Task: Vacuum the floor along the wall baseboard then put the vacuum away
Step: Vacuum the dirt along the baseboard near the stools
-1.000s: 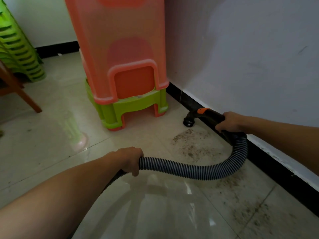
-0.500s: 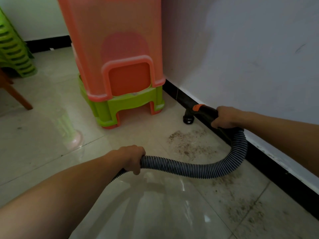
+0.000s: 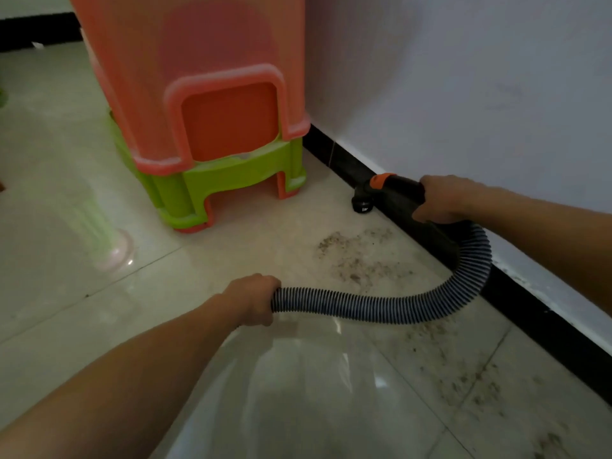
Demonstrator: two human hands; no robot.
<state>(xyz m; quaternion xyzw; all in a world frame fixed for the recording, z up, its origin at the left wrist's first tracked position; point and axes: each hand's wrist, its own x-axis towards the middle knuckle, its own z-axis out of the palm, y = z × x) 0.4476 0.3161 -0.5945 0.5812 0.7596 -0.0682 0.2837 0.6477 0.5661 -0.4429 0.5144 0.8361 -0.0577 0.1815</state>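
Note:
A ribbed grey vacuum hose (image 3: pixel 381 308) curves across the tiled floor. My left hand (image 3: pixel 256 298) grips it near its lower end. My right hand (image 3: pixel 443 198) is closed on the black hose handle (image 3: pixel 397 193), which has an orange collar. The round black nozzle (image 3: pixel 361 205) points down at the floor right beside the black baseboard (image 3: pixel 344 164) under the white wall. Brown dirt (image 3: pixel 351 256) is scattered on the tiles just behind the nozzle and on along the baseboard toward the lower right. The vacuum's body is out of view.
A stack of orange plastic stools (image 3: pixel 205 94) on green ones (image 3: pixel 231 180) stands in the corner, just left of the nozzle. Its reflection shows on the glossy tiles at left. A second black baseboard (image 3: pixel 36 31) runs along the far wall.
The nozzle and my right hand have moved farther along the baseboard toward the stool stack, leaving the dirt patch behind it. My view has shifted closer and to the right.

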